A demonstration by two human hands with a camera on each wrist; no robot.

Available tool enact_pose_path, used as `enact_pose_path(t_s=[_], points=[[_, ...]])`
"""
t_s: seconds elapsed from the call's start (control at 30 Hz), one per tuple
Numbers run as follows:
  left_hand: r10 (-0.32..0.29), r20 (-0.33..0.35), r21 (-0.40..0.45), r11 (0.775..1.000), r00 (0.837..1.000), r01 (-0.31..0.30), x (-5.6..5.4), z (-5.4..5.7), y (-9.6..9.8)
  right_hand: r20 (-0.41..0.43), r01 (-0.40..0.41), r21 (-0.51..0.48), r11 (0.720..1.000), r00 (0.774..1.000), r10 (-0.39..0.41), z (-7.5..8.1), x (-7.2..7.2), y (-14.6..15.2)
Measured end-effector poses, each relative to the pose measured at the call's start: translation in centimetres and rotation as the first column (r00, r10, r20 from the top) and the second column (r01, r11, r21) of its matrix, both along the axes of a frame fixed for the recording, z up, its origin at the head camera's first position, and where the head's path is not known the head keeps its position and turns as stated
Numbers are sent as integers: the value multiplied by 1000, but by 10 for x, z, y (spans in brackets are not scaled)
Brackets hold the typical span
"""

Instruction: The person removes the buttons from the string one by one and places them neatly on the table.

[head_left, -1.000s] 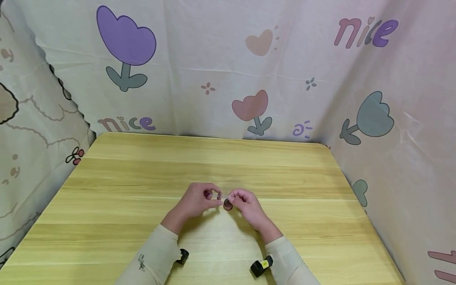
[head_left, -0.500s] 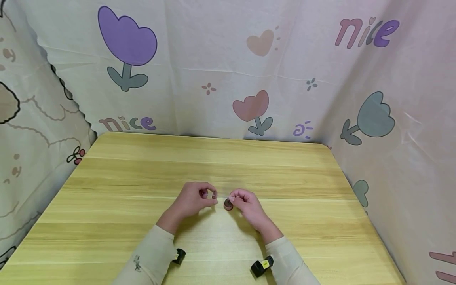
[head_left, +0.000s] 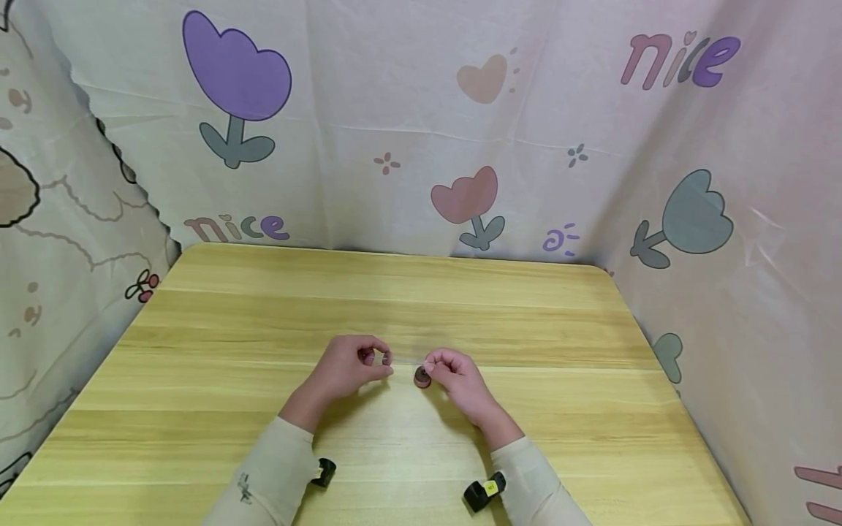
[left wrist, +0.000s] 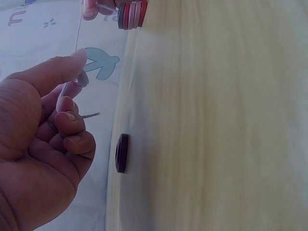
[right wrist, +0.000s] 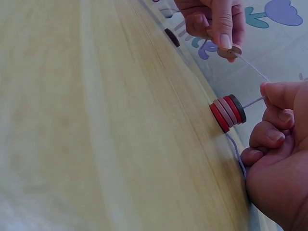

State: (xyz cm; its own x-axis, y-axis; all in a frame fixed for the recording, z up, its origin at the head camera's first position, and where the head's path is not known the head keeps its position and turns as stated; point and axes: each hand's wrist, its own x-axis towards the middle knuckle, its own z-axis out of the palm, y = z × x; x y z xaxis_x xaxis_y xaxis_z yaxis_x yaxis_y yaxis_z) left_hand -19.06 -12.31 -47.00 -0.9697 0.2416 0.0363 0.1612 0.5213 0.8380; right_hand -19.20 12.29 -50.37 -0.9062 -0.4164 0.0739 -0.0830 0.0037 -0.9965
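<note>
My left hand (head_left: 345, 364) pinches a small round button (right wrist: 230, 51) between thumb and forefinger, with a thin pale string (right wrist: 252, 67) running from it. A little to the right, my right hand (head_left: 458, 377) pinches the same string between thumb and fingertip. Below those fingertips a stack of red, pink and dark buttons (right wrist: 228, 113) stands on the table, threaded on string; a further length of string trails from its base. One loose dark button (left wrist: 122, 153) lies on the table near my left hand in the left wrist view; that hand hides it in the head view.
The wood-grain table (head_left: 263, 307) runs back to a patterned cloth (head_left: 368, 88) hung behind it and along both sides. Black wrist devices (head_left: 483, 492) stick out from both sleeves, low over the table.
My left hand has drawn leftward, away from the right hand, widening the gap between them. The right hand and the button stack hold their places.
</note>
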Motion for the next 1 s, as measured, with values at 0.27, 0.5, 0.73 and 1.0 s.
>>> enact_pose_path(t_s=[0.27,0.5,0.73,1.0], points=[[-1,-11,-4,1000,1000,1,0,0,-8,-6,-2,-16,1000,1000,2,-1,1,1],[16,1,-17,1000,1000,-16,1,0,-14,16,9,-22,1000,1000,-9,-1,1,2],[26,-8,-16,1000,1000,-26,0,0,-20,36,7,-17,1000,999,-6,3,0,1],[56,-11,-26,998,998,-56,0,-3,-31,20,-4,-13,1000,1000,4,29,11,-2]])
